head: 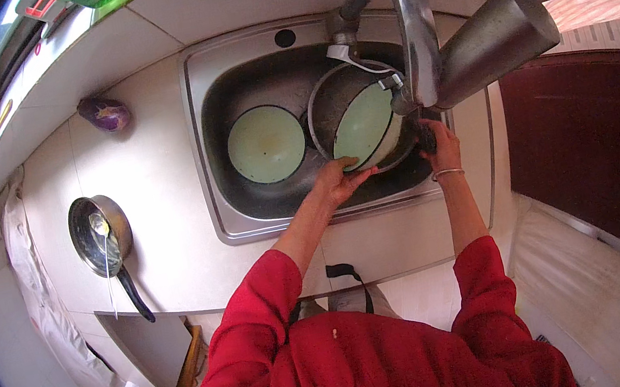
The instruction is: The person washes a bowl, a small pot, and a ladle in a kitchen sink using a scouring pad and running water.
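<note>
My left hand (339,181) grips the near rim of a pale green bowl (363,123) with a dark edge, tilted above a round metal pan (321,99) in the sink. At the right of the bowl is my right hand (441,144), its fingers around a dark object (426,139), too dim to name. A second pale green bowl (266,144) lies in the left part of the stainless steel sink (214,209). The metal faucet (413,22) arches over the tilted bowl and hides part of it.
An eggplant (105,114) lies on the counter at the back left. Nearer on the left stands a small saucepan (120,225) with a black handle and a utensil in it. A metal cylinder (497,42) juts out beside the faucet. Dark red panel (597,145) at right.
</note>
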A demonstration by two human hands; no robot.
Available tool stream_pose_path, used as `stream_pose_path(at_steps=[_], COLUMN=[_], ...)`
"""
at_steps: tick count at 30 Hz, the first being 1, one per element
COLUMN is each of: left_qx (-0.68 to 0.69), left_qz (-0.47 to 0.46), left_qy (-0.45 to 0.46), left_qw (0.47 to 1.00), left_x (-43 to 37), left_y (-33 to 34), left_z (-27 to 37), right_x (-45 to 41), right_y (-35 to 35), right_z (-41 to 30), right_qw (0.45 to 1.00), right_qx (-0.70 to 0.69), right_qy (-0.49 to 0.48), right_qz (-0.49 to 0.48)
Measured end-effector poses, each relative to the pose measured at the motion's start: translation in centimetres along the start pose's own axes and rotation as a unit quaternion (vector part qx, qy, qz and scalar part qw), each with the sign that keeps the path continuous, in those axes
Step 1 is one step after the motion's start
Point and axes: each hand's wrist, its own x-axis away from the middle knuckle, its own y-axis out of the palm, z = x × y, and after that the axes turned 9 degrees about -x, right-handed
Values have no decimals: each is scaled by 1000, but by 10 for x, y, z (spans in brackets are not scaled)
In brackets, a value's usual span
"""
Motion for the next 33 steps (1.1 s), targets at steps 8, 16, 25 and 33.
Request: stream_pose_path(at_steps=[8,16,25,33], left_qx=[11,-80,-223,-466], left_qz=[-72,-68,106,156], left_qy=[25,26,205,539], left_qw=[997,994,947,684], left_x=[-14,0,12,30], left_y=[-21,-22,-18,-24], left_z=[-10,-9,-13,21], right_x=[20,47,47,50], right_y=[18,40,40,33], right_z=[8,4,-5,4], right_qw=[999,982,974,996], right_qx=[-2,58,27,-26], right_qy=[-45,-181,-226,-82], right_qz=[-12,-14,-8,25])
